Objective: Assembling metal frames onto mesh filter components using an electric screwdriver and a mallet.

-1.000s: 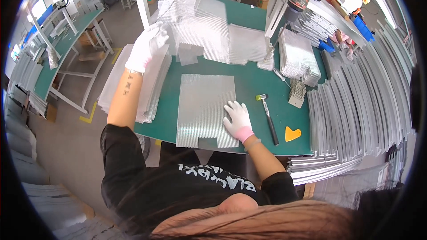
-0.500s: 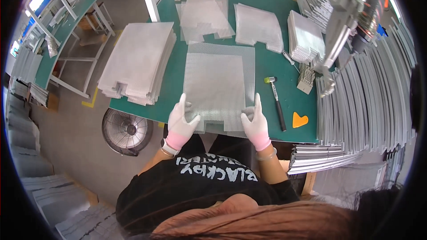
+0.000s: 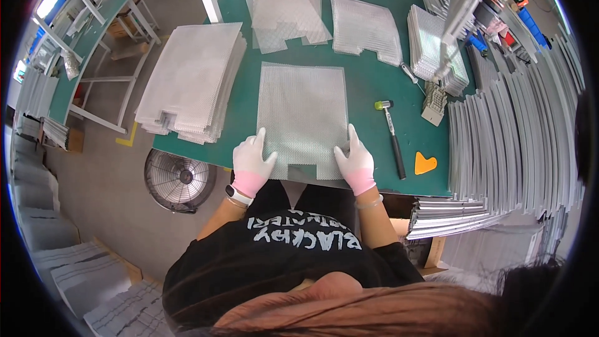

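Note:
A grey mesh sheet (image 3: pixel 302 103) with a rectangular notch in its near edge lies flat on the green table in front of me. It may be more than one layer; I cannot tell. My left hand (image 3: pixel 251 159), in a white glove with a pink cuff, grips its near left side, thumb on top and index finger along the edge. On the near right side my right hand (image 3: pixel 355 161), gloved alike, holds it the same way. The fingers beneath the sheet are hidden.
Left stands a thick stack of mesh sheets (image 3: pixel 190 78); more sheets (image 3: pixel 287 12) lie at the back. To the right are a hammer (image 3: pixel 393 140), an orange heart-shaped scraper (image 3: pixel 425 163), a screwdriver (image 3: pixel 410 73) and a metal block (image 3: pixel 433 103). A metal arm (image 3: pixel 458 19) overhangs the right side.
Two offset mesh layers now show as a single outline, lined up at the edges. Both hands have moved slightly inward and closed on the sides. The view has shifted slightly.

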### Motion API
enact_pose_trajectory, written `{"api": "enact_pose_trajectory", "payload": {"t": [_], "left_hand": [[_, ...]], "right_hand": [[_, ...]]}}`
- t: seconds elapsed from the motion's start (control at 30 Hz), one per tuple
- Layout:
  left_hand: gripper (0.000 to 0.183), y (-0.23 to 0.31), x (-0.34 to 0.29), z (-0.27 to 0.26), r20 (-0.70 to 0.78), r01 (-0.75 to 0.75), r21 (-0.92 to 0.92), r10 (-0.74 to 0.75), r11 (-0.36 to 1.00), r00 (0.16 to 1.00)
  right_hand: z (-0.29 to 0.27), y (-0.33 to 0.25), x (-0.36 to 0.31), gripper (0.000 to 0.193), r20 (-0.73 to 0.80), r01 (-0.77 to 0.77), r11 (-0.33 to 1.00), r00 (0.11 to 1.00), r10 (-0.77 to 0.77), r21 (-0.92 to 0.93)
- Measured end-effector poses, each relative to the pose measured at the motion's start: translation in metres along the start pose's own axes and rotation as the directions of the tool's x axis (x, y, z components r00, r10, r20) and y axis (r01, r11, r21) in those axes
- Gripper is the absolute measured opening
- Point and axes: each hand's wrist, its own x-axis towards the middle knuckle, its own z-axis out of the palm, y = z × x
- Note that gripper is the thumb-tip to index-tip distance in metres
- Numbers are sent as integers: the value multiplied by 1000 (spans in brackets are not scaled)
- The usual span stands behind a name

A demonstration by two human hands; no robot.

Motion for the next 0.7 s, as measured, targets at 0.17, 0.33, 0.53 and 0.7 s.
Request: {"api": "enact_pose_trajectory", "payload": {"t": [0.17, 0.33, 0.53, 0.7], "left_hand": [[66, -2, 2, -1, 16, -3, 1, 2, 1000, 1000], [67, -3, 2, -1, 33, 0, 3, 0, 1000, 999], [67, -1, 6, -3, 58, 32, 21, -33, 999, 998], [65, 7, 14, -21, 112, 132, 70, -139, 989, 984]], "right_hand": [[5, 9, 2, 64, -20, 113, 992, 993, -114, -52], [-1, 1, 5, 62, 60, 61, 998, 996, -59, -28], [-3, 2, 11, 62, 84, 81, 990, 994, -71, -118], [-31, -20, 20, 55, 235, -40, 961, 966, 108, -275]]}}
